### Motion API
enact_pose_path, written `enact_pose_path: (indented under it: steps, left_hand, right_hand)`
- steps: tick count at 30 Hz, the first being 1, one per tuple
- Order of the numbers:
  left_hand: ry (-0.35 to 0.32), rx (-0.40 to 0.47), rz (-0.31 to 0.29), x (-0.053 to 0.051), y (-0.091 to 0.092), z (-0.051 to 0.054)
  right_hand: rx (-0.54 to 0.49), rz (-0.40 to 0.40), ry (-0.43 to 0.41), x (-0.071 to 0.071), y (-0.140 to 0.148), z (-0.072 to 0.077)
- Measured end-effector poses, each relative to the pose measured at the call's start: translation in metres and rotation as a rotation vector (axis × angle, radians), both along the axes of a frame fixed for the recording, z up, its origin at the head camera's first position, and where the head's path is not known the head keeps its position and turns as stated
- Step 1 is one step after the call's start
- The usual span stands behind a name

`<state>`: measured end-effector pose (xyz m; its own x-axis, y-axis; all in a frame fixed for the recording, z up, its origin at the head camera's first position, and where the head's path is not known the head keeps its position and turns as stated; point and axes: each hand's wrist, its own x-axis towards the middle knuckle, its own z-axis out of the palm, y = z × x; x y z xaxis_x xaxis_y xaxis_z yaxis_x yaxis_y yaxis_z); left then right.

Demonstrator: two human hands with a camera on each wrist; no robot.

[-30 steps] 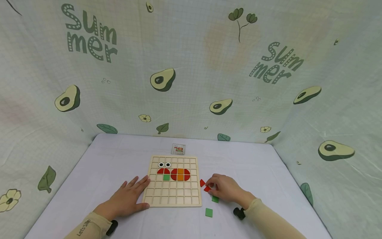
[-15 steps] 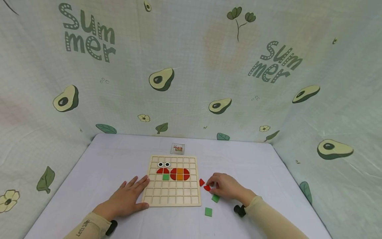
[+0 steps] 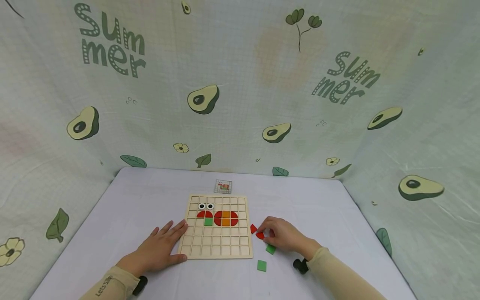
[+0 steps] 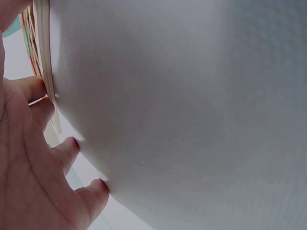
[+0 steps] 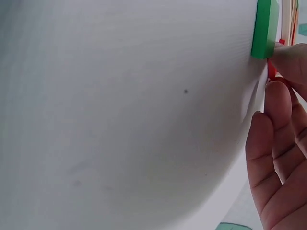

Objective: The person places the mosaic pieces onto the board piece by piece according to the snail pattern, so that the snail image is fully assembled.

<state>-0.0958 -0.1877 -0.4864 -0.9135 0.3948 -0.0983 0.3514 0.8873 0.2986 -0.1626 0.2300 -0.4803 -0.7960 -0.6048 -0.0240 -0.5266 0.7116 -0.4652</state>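
A pale wooden grid board [image 3: 215,252] lies flat on the table, holding red, orange and green pieces and two eye discs [image 3: 206,206]. My left hand [image 3: 157,248] rests spread at the board's left side; in the left wrist view, fingers touch the board's edge [image 4: 44,43]. Right of the board, my right hand [image 3: 283,235] pinches a red quarter-circle piece [image 3: 260,236] low at the table, partly hidden by the fingertips. Another red piece [image 3: 253,228] lies between it and the board. Close under the thumb is a green square [image 3: 271,249], standing large in the right wrist view [image 5: 265,28].
A second loose green square [image 3: 261,266] lies nearer the front, right of the board's lower corner. Behind the board is a small picture card [image 3: 223,186] with a gridded figure. Printed cloth walls [image 3: 240,125] enclose the white table [image 3: 318,200] at the back and sides.
Both hands stay nearly in place. The right fingertips shift slightly at the red quarter-circle piece, and the green square beside the thumb has turned a little. The board's pieces are unchanged.
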Motion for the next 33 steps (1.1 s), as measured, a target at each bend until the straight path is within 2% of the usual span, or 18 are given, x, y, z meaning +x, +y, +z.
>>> enact_pose_path:
  steps: [24,29,33]
  left_hand:
    - [-0.019,0.006,-0.002,-0.001,0.001,0.000]
    - [-0.030,-0.004,0.006,-0.001,0.000,0.000]
    - [-0.039,-0.012,0.010,0.000,0.000,0.002]
  right_hand:
    - [-0.005,-0.023,0.047,0.000,0.001,0.004]
    - [-0.018,0.003,0.079,-0.004,-0.012,0.013]
    - [-0.007,0.013,0.091,-0.009,-0.034,0.021]
